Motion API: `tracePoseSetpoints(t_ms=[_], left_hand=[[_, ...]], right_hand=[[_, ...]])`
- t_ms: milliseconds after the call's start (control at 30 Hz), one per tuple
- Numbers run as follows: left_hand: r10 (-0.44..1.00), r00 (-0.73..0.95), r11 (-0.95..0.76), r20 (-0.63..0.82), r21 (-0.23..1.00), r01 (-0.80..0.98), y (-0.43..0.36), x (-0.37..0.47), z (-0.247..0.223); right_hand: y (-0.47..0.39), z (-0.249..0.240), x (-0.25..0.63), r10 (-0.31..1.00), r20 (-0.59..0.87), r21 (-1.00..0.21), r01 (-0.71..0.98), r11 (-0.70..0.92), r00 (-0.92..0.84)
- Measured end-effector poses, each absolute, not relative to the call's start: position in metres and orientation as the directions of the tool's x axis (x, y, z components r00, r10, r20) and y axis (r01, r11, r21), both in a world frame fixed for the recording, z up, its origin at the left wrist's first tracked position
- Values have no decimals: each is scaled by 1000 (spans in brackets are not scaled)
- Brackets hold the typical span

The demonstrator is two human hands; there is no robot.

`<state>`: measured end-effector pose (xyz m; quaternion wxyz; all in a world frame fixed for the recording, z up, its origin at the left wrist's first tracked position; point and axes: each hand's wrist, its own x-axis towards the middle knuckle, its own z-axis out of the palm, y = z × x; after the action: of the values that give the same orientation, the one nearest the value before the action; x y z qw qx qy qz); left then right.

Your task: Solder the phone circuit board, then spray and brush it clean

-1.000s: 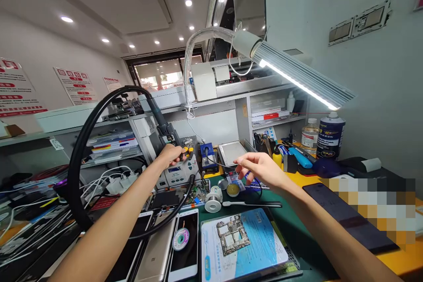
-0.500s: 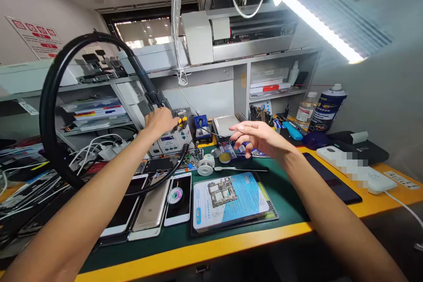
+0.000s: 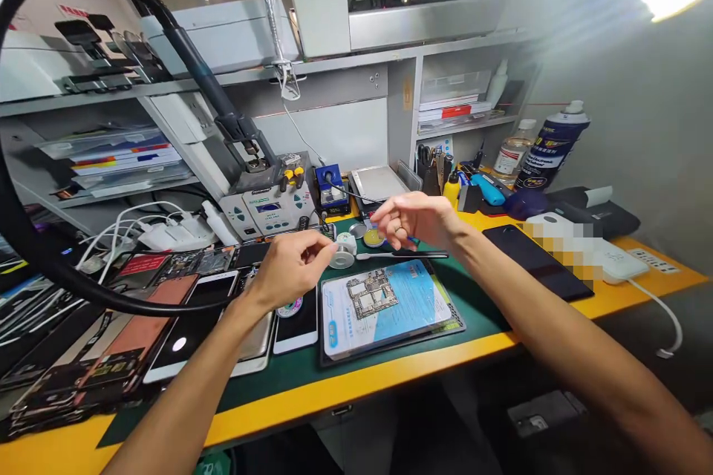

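My left hand (image 3: pixel 295 263) hovers over the phones and beside the solder spool (image 3: pixel 342 258). Its fingers curl in toward the thumb, and nothing shows in them. My right hand (image 3: pixel 413 219) hangs above a small round tin (image 3: pixel 374 237) and a black-and-white brush (image 3: pixel 401 256); its fingers are loosely bent and apart, holding nothing, with a ring on one. A bare phone circuit board (image 3: pixel 372 292) lies on a blue-and-white packet (image 3: pixel 415 304) in front of both hands. Left of it is a white-framed phone (image 3: pixel 296 334) with a small reel (image 3: pixel 290 307) on it, partly behind my left hand.
A hot-air station (image 3: pixel 272 204) stands at the back, near a blue soldering station (image 3: pixel 331 189). A thick black hose (image 3: pixel 16 223) loops across the left. More phones (image 3: pixel 194 326) lie below it. At right are a dark tablet (image 3: pixel 538 263), a white power bank (image 3: pixel 613 260) and a spray can (image 3: pixel 551 148).
My left hand has come down and toward me from the top of the hot-air station, its fingers curling in. The right hand's fingers bend more. The view has tilted down.
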<state>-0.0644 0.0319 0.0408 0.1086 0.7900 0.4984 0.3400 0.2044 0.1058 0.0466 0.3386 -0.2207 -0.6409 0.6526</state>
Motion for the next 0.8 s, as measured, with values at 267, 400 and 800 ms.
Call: tracePoseSetpoints(t_ms=[267, 400, 800], left_hand=[[746, 26, -470, 666, 498, 729, 34, -85, 13], [775, -22, -425, 631, 548, 720, 34, -91, 14], [889, -55, -292, 454, 658, 694, 38, -101, 21]], right_hand=[[127, 37, 246, 851, 111, -970, 128, 204, -514], [129, 35, 244, 859, 51, -943, 259, 209, -509], [123, 13, 217, 863, -8, -901, 378, 213, -505]])
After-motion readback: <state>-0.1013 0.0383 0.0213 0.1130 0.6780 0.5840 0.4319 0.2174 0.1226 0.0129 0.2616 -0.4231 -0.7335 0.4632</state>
